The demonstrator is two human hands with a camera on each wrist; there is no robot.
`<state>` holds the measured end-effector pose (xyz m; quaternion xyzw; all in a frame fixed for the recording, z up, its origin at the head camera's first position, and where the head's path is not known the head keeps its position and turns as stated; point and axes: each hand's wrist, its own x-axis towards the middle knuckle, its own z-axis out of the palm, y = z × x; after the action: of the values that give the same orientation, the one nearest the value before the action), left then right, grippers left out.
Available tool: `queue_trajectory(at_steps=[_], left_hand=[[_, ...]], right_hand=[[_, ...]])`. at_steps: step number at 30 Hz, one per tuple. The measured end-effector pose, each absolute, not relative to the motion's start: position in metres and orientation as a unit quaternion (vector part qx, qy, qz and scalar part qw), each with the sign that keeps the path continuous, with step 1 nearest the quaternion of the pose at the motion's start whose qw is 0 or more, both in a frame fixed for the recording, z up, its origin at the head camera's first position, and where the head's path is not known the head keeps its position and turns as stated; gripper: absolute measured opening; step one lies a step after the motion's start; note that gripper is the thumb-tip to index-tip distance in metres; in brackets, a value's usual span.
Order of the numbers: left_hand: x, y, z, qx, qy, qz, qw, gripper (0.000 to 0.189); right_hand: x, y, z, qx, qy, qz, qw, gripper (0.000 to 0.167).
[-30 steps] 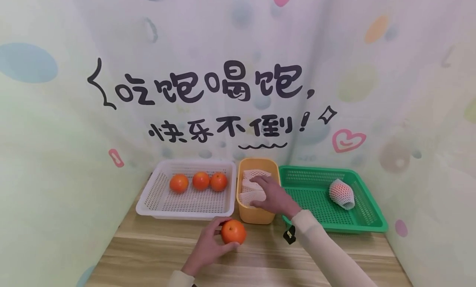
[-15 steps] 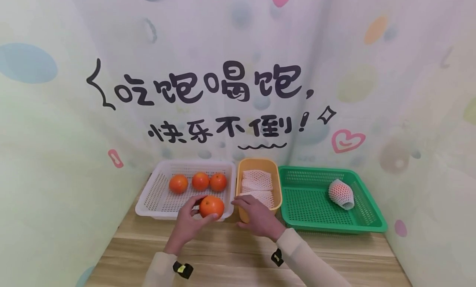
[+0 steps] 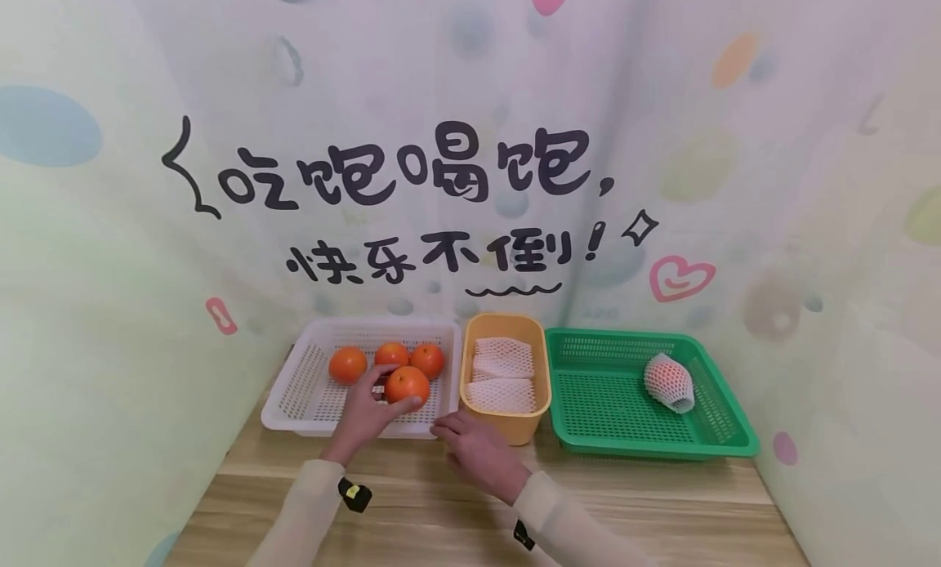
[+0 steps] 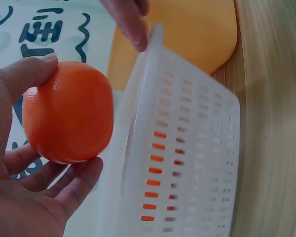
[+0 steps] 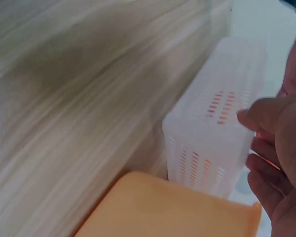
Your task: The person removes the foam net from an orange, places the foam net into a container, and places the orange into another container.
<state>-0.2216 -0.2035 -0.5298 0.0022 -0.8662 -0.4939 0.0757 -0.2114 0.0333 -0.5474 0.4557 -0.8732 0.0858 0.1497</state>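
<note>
A smooth, round orange fruit (image 3: 408,386) is in my left hand (image 3: 365,413), thumb on one side and fingers on the other. It is held over the front part of the white basket (image 3: 294,424), above the rim in the left wrist view. Inside that basket lie three similar orange fruits (image 3: 348,364). My right hand (image 3: 481,453) is at the basket's front right corner. In the right wrist view its thumb (image 5: 259,114) lies over the front wall, with the curled fingers at the rim, holding the corner.
A yellow bin (image 3: 515,426) with white foam net sleeves (image 3: 503,395) stands beside the white basket. Right of it, a green basket (image 3: 654,448) contains one fruit in a foam net (image 3: 669,383). The wooden table (image 3: 412,518) extends in front; a printed curtain (image 3: 456,77) hangs behind.
My left hand has lifted the orange fruit from the table and carried it left, over the white basket. My right hand has moved from the yellow bin to the white basket's corner.
</note>
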Motion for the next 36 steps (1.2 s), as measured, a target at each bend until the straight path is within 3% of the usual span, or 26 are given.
queue_trajectory(at_steps=[15,25,36], left_hand=[[-0.268,-0.213,-0.521,-0.034,-0.911,-0.411,0.015,0.074],[-0.288,-0.208,-0.534,-0.039,-0.942,-0.326,-0.071,0.06],[-0.304,-0.198,-0.557,-0.091,-0.958,-0.253,-0.1,0.042]], right_hand=[[-0.219,0.013,-0.558,0.423,-0.878,0.047,0.22,0.022],[-0.219,0.008,-0.552,0.409,-0.885,0.044,0.217,0.021],[-0.221,0.008,-0.556,0.411,-0.878,0.03,0.243,0.022]])
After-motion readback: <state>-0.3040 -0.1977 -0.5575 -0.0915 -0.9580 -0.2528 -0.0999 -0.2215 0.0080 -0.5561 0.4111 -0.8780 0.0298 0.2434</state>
